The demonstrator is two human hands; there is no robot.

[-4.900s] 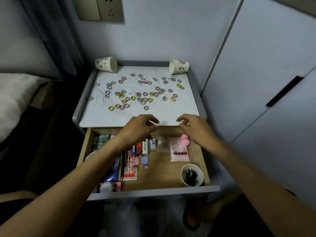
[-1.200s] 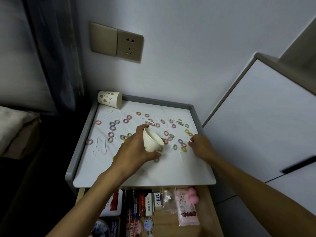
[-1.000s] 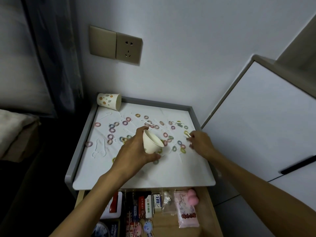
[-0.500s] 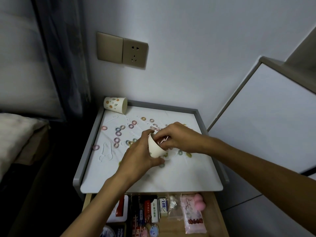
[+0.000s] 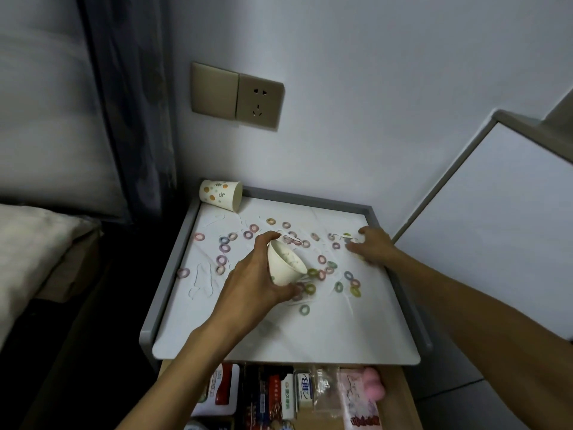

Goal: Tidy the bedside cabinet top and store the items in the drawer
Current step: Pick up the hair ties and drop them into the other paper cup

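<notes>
- open drawer (image 5: 400,398) at the bottom edge.
- left grip (image 5: 254,283), centre, clasps a tilted white cup (image 5: 283,263) over the counter (image 5: 310,336).
- right grip (image 5: 370,248), centre right, fingers down among coloured rings (image 5: 304,309); grasp unclear.
- patterned cup (image 5: 220,195) lies tipped, counter's upper left.

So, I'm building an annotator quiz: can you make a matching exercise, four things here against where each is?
1 white cup; 2 dotted cup; 3 right hand; 4 pink puff
A in the drawer; B tipped over at the cabinet top's back left corner; C gripped by the left hand; D on the rings by the right rim
Pairs: 1-C, 2-B, 3-D, 4-A
</notes>
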